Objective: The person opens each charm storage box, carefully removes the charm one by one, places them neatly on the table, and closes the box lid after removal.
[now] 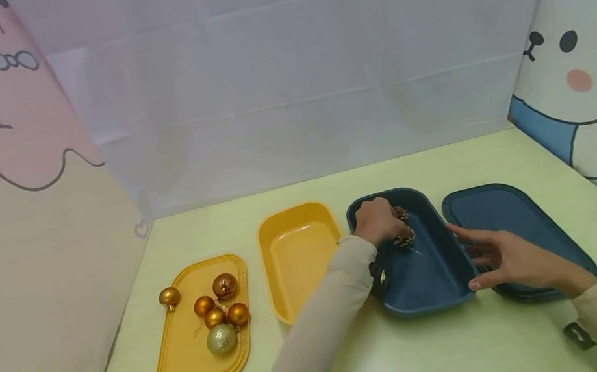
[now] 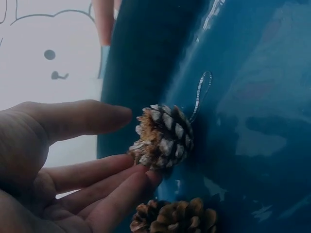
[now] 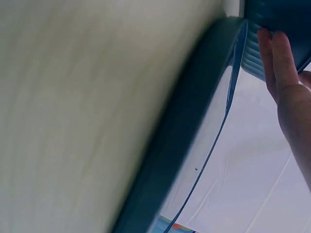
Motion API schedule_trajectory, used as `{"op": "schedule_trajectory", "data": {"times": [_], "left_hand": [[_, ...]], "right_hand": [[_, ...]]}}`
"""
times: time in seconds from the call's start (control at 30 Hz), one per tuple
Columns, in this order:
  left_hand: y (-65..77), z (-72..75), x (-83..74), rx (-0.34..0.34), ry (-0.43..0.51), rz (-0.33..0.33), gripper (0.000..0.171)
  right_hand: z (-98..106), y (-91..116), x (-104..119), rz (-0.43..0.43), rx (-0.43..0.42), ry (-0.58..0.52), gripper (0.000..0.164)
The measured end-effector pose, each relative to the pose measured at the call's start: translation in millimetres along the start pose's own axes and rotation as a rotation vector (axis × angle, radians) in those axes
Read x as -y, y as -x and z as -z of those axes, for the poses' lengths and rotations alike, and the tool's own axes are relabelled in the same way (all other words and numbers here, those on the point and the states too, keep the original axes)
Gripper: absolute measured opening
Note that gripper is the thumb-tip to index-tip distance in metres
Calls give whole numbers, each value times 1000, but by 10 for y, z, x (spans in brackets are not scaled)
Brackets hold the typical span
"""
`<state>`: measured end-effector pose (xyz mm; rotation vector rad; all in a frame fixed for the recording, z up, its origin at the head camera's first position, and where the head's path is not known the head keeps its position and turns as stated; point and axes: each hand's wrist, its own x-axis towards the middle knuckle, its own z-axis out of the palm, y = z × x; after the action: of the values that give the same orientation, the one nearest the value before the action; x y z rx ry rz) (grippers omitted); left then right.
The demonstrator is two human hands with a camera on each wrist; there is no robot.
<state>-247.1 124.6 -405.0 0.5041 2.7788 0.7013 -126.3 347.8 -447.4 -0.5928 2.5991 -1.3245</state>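
Note:
My left hand (image 1: 377,220) reaches down into the dark blue box (image 1: 438,278). In the left wrist view, its fingertips touch a frosted pine cone (image 2: 167,138) with a silver hanging loop, and the thumb lies close to the cone but apart from it. A second, browner pine cone (image 2: 184,217) sits beside it in the box. Spread along the box's right side, the fingers of my right hand (image 1: 515,260) rest against the outer wall, with the thumb at the near corner. In the right wrist view, these fingers (image 3: 284,63) look straight.
A blue lid (image 1: 507,210) lies right of the box, under my right hand. To the left stand a yellow box (image 1: 300,251) and a yellow lid (image 1: 186,363) with several gold and bronze baubles (image 1: 225,286). One bauble (image 1: 169,297) sits at the lid's left edge. Cloth walls surround the table.

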Motion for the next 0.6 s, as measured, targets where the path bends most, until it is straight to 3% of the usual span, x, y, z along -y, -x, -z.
{"op": "schedule_trajectory", "data": {"times": [0.17, 0.37, 0.6], "left_hand": [[-12, -59, -24, 22, -64, 12, 34], [-7, -98, -32, 38, -134, 3, 47], [-30, -123, 30, 69, -152, -4, 54]], "right_hand": [[-32, 2, 3, -5, -10, 7, 100], [-64, -1, -4, -8, -14, -12, 98], [-85, -28, -9, -3, -9, -36, 98]]}}
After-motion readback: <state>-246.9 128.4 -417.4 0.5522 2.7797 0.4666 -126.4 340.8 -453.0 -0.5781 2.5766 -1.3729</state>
